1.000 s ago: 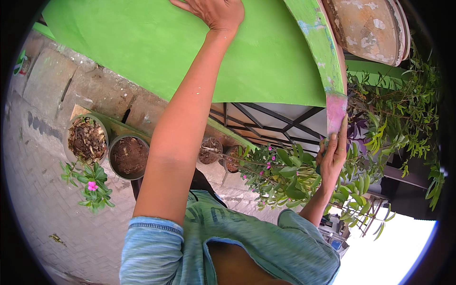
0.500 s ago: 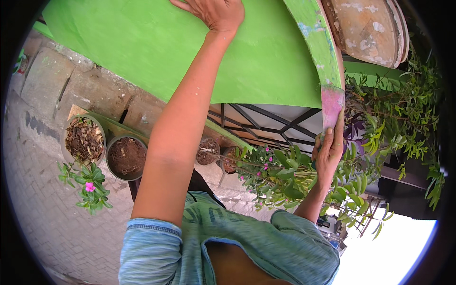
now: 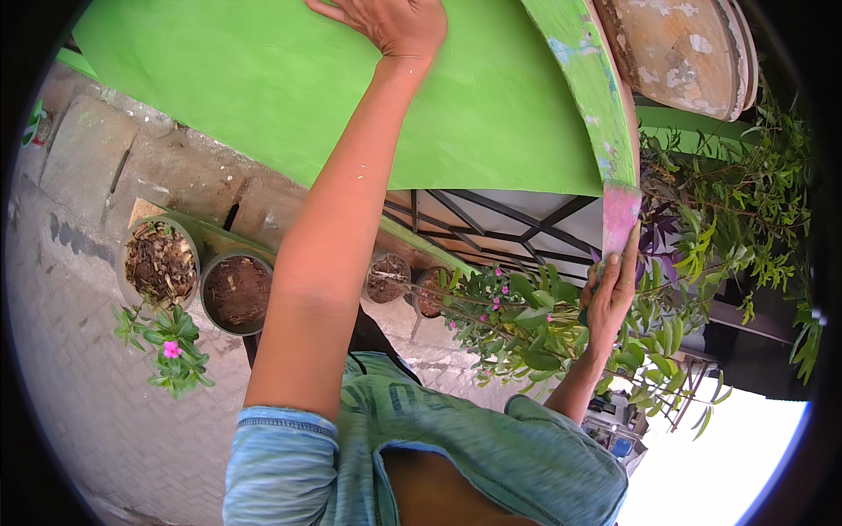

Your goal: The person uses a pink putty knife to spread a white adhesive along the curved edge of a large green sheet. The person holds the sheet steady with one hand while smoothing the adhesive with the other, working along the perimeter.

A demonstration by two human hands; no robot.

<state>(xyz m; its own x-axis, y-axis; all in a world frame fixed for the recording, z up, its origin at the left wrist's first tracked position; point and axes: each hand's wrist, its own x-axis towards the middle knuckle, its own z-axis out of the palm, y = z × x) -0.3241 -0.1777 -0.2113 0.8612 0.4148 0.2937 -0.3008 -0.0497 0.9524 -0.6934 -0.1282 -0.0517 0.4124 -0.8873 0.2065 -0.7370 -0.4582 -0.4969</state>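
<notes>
My left hand (image 3: pixel 399 24) leans on a smooth bright green panel (image 3: pixel 491 96), fingers apart and partly cut off by the upper edge of the view. On the right, my right hand (image 3: pixel 611 289) grips a scraper (image 3: pixel 620 219) with a wide pinkish, paint-stained blade; its dark green handle is mostly hidden by the fingers. The blade's edge touches the lower end of the panel's curved border strip (image 3: pixel 586 79), whose green paint is patchy with blue and pale spots.
Brownish weathered round-edged slabs (image 3: pixel 675 53) sit beyond the strip. Leafy plants (image 3: pixel 544 324) surround my right forearm. Below the panel are a dark metal lattice (image 3: pixel 500 223) and several pots, including one of soil (image 3: pixel 237 294). A pink flower (image 3: pixel 172 349) grows above the paving (image 3: pixel 105 421).
My right hand has drawn the scraper slightly down along the border strip, toward me. My left hand stays on the panel.
</notes>
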